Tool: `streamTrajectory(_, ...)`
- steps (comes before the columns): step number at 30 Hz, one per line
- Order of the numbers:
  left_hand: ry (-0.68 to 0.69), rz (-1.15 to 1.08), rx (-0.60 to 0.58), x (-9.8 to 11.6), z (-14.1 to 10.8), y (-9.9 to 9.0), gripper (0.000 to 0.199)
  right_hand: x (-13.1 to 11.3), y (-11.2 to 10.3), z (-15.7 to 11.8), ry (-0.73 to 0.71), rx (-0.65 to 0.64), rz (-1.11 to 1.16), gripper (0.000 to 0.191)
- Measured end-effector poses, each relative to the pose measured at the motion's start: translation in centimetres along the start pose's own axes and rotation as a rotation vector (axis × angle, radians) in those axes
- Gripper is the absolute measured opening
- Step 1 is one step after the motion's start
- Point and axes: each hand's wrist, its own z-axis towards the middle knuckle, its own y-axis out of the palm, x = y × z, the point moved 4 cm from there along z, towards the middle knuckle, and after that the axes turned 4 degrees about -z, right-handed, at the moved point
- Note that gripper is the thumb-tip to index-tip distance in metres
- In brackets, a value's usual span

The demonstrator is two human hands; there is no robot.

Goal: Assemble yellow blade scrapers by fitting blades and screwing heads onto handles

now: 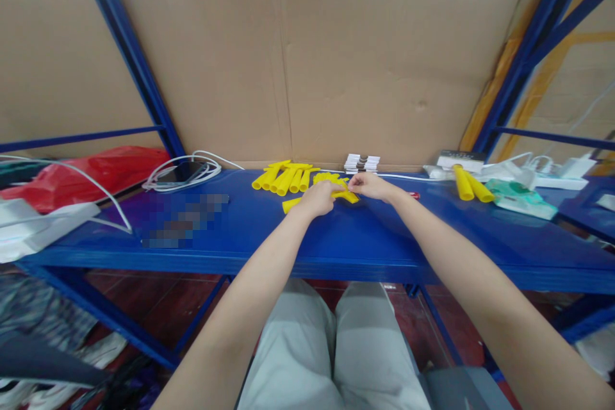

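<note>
My left hand [318, 199] is closed around a yellow tube [290, 205], whose round end sticks out to the left of the hand. More yellow material shows just right of its fingers. My right hand [369, 186] is close by, its thumb and fingers pinched together near the left fingertips. Whatever sits in that pinch is too small to make out. Behind the hands lies a row of yellow cone-shaped tubes [282, 180], wide ends toward me. A heap of small yellow pieces [328, 177] is partly covered by my left hand.
Small white bundles [362, 163] stand by the cardboard panel [394, 64]. Two yellow tubes [462, 182] lie at right beside a green packet [521, 198]. A red bag [106, 173], coiled white cable [211, 170] and power strip [57, 230] occupy the left. Blue posts flank the bench [365, 243].
</note>
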Motion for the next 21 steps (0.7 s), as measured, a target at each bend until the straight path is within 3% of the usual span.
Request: streamTrajectory(21,0.010,-0.002,0.018,-0.35,0.16,0.20,0.045,-0.64,-0.07,-0.52,-0.002,-0.069,0.074,0.002)
